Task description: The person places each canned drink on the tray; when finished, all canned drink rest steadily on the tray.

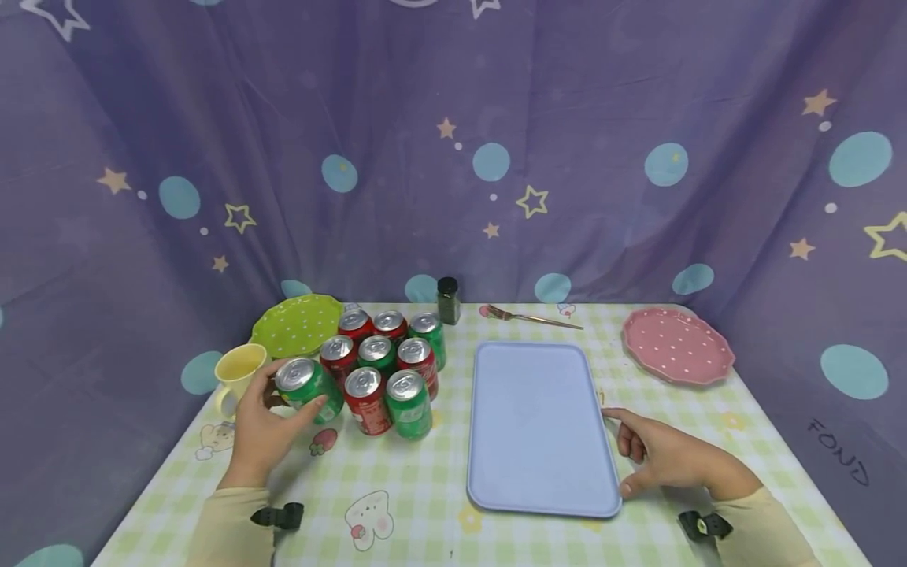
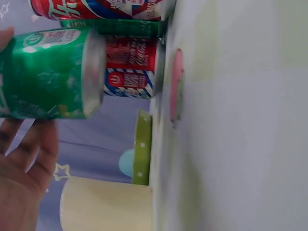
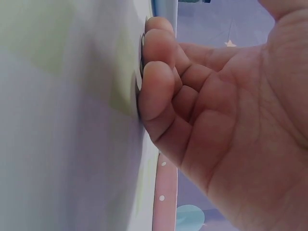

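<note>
My left hand [image 1: 265, 425] grips a green soda can [image 1: 305, 386], thumb on one side and fingers on the other. The left wrist view shows this can [image 2: 53, 72] raised off the tablecloth and its silvery base. Close behind it stand several red and green soda cans, among them a red can [image 1: 368, 405] and a green can [image 1: 409, 409] at the front. My right hand [image 1: 666, 453] rests at the right edge of a light blue tray [image 1: 542, 425], index finger and thumb against the rim. Its other fingers [image 3: 159, 89] are loosely curled on the cloth.
A yellow mug [image 1: 237, 370] stands just left of my left hand, before a green dotted plate [image 1: 298, 324]. Farther back are a dark-capped spice jar [image 1: 448, 303] and a fork [image 1: 538, 319]. A pink dotted plate [image 1: 679, 346] lies at the back right.
</note>
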The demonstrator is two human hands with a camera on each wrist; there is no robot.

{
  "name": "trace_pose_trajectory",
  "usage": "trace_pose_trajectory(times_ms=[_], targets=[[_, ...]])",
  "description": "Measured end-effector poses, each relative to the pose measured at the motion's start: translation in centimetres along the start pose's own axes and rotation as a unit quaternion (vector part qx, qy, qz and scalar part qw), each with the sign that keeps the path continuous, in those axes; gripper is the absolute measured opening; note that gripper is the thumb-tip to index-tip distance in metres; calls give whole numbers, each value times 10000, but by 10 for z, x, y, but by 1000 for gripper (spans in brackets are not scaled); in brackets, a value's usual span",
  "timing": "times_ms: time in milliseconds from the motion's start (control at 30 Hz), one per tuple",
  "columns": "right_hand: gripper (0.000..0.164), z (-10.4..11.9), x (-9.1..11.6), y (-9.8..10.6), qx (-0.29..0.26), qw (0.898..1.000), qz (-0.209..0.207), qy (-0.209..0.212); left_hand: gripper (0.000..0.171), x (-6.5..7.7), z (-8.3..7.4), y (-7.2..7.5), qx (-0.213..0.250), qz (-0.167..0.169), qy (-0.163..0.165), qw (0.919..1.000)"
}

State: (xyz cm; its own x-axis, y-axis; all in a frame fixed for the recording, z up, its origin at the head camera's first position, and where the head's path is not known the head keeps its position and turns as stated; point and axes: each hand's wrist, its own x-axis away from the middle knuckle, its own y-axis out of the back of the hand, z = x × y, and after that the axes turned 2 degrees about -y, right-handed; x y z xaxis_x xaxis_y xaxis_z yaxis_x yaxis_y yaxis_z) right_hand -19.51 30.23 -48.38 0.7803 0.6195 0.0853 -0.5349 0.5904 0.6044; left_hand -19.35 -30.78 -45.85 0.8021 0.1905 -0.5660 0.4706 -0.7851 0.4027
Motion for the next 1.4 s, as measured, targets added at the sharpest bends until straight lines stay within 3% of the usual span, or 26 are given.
trace_pose_trajectory(times_ms=[167,333,500,667,800,1000,1233,1400], targets=[[112,-1,-1,1,58,9999,31,-111,77,-4,-41,10,231,-557,-387,9974],[113,-2,-1,2,56,9997,48,-232,79,-11,-75,26,488,-863,-769,9921],[113,-3,1,2,38,9997,46,-233,82,-18,-100,32,681,-976,-1023,9876],[113,-3,2,3,64,9998,21,-172,81,-27,-126,23,1124,-897,-1409,9795],[112,-4,1,2,90,9999,26,-100,81,-34,-137,6,1307,-674,-1463,9782],[110,-6,-1,1,177,9998,20,-71,81,-40,-146,-29,1639,-209,-1258,9782],[110,-4,0,2,221,9997,-31,-128,78,-34,-167,-84,2009,486,-1214,9708],[110,-4,-1,1,220,9996,-37,-158,77,-25,-183,-126,2241,1188,-923,9629]])
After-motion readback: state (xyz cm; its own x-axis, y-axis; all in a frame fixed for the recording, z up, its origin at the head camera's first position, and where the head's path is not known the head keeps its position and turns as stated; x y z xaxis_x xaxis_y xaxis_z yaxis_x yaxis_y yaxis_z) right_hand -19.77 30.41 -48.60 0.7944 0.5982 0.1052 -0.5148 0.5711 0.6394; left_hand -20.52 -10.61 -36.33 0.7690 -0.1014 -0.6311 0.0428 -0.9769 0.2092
